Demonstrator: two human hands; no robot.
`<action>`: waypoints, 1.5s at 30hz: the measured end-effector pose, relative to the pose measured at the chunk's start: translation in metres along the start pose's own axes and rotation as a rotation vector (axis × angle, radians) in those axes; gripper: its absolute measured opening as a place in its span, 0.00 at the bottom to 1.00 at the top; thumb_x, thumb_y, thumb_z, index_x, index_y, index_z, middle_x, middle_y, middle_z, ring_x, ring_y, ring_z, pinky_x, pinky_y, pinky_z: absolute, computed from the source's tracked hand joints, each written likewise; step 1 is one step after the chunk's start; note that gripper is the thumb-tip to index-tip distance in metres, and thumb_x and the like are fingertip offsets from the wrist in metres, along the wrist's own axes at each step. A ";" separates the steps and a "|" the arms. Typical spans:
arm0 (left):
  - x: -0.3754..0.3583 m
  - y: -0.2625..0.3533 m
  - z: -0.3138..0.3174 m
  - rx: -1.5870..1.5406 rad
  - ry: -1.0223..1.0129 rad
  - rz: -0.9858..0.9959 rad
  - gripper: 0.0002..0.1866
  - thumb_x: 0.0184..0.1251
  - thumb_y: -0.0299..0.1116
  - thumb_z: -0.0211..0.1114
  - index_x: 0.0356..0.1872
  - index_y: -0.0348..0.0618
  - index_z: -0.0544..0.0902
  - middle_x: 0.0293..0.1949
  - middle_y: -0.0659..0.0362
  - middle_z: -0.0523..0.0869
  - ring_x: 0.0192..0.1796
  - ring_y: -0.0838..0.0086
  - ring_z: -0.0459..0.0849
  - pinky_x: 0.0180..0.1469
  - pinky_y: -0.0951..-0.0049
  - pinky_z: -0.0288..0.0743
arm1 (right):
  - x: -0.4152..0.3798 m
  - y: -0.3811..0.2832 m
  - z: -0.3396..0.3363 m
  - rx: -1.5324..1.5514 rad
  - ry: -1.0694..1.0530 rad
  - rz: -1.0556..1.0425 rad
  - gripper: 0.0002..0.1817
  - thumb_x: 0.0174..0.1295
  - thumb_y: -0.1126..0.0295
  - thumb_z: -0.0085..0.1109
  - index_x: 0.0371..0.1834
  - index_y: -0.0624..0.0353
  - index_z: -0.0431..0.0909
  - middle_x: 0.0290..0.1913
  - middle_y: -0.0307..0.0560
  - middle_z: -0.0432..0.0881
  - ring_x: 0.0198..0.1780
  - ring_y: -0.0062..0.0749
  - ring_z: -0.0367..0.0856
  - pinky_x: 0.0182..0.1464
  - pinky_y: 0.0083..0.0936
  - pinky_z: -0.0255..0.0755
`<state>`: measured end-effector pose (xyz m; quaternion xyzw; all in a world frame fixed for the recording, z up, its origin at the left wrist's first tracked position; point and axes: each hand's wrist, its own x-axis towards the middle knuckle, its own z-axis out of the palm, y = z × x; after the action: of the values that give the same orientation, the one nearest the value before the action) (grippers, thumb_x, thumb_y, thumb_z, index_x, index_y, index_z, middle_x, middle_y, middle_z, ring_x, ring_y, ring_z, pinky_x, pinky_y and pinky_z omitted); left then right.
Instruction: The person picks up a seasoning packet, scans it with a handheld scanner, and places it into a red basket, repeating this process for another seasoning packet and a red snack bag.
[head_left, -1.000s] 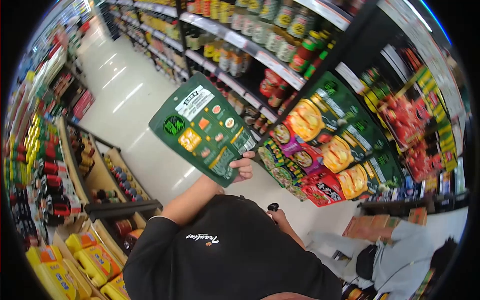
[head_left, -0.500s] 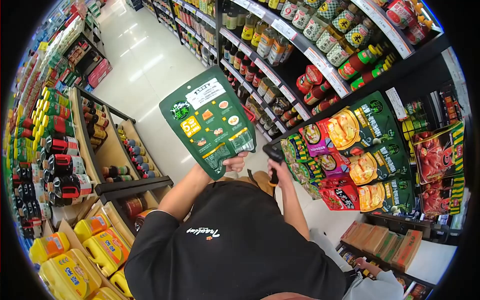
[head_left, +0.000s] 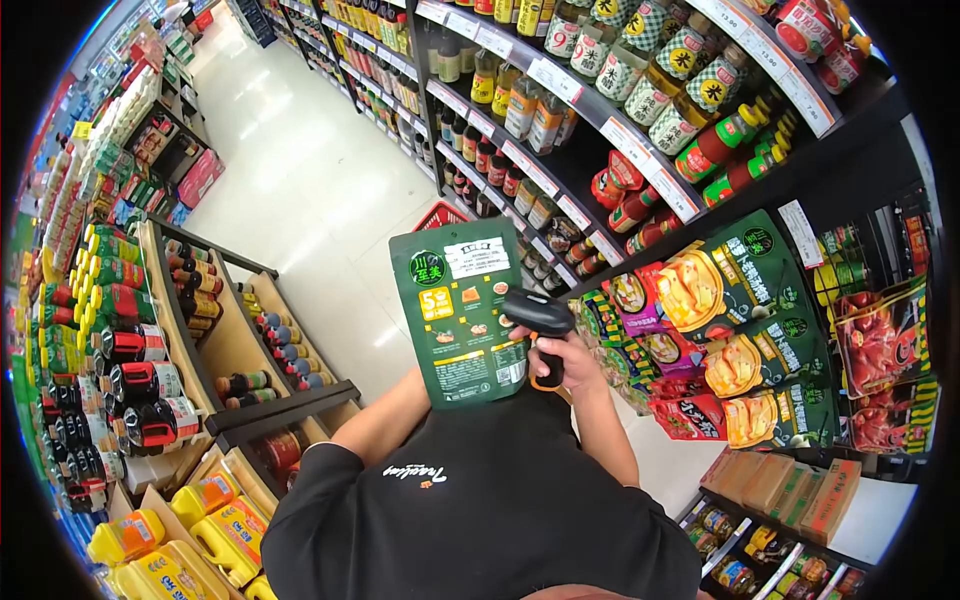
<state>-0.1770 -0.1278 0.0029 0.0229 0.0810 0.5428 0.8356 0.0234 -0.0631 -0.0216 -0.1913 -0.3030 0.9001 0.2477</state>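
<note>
A dark green food pouch (head_left: 462,375) with white Chinese text, small food pictures and a barcode is held upright before my chest, its printed back facing me. My left forearm (head_left: 390,415) reaches behind the pouch, which mostly hides the left hand gripping it. My right hand (head_left: 572,362) is wrapped around the handle of a black handheld barcode scanner (head_left: 540,314) with orange trim. The scanner's head overlaps the pouch's right edge, above the barcode.
Sauce and vinegar bottles (head_left: 640,85) line the shelves ahead. Hanging seasoning pouches (head_left: 735,360) fill a rack at right, above cardboard boxes (head_left: 790,495). Yellow jugs (head_left: 235,535) and a wooden display shelf (head_left: 215,350) stand at left. A red basket (head_left: 440,215) shows behind the pouch.
The pouch has come down and right, closer to my chest, and is more upright. My right hand has raised the scanner from beside my body to the pouch's edge.
</note>
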 end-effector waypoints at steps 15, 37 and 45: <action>0.065 0.063 0.027 0.232 0.014 0.361 0.32 0.76 0.52 0.40 0.75 0.47 0.53 0.73 0.46 0.58 0.72 0.58 0.62 0.71 0.59 0.62 | 0.071 -0.070 0.006 -0.466 0.021 0.100 0.15 0.60 0.71 0.64 0.48 0.63 0.76 0.32 0.36 0.78 0.25 0.16 0.72 0.27 0.16 0.67; 0.093 0.259 -0.024 0.029 -0.021 0.066 0.28 0.75 0.48 0.46 0.67 0.39 0.66 0.62 0.45 0.74 0.63 0.55 0.73 0.67 0.55 0.68 | 0.228 -0.027 0.115 -0.861 0.327 -0.434 0.19 0.56 0.72 0.66 0.50 0.67 0.75 0.43 0.44 0.83 0.42 0.27 0.79 0.48 0.28 0.73; 0.070 0.300 -0.015 0.027 0.002 0.053 0.28 0.75 0.49 0.45 0.68 0.40 0.65 0.62 0.47 0.74 0.62 0.55 0.75 0.63 0.54 0.73 | 0.252 -0.018 0.141 -0.571 0.366 -0.292 0.25 0.53 0.79 0.64 0.57 0.68 0.72 0.46 0.47 0.84 0.47 0.25 0.82 0.50 0.23 0.74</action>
<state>-0.4224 0.0583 0.0177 0.0359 0.0883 0.5638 0.8204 -0.2430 0.0278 0.0454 -0.3651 -0.5167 0.6855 0.3604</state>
